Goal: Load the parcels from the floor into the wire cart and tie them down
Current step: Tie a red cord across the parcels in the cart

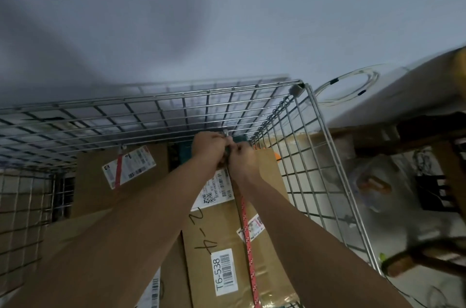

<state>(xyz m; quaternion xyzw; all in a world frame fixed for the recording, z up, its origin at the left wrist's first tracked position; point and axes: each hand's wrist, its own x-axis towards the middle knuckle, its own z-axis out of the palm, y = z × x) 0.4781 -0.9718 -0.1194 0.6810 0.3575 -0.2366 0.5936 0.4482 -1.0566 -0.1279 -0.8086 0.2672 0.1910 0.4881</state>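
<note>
Several cardboard parcels lie inside the wire cart (310, 146). One parcel (227, 244) bears "T6-538" and a handwritten "2-4"; another parcel (95, 181) sits at the far left with a label. A red patterned cord (248, 239) runs over the near parcel toward the cart's far wall. My left hand (209, 146) and my right hand (243, 158) meet at that wall, both closed around the cord's end and a small metal hook (226, 133) at the wire. A second red cord (118, 166) hangs from the far wall on the left.
A grey wall rises behind the cart. On the right stand a wooden table (378, 100) with a coiled clear tube (348, 88), a plastic bag (373, 181) under it, and a wooden stool (428, 254).
</note>
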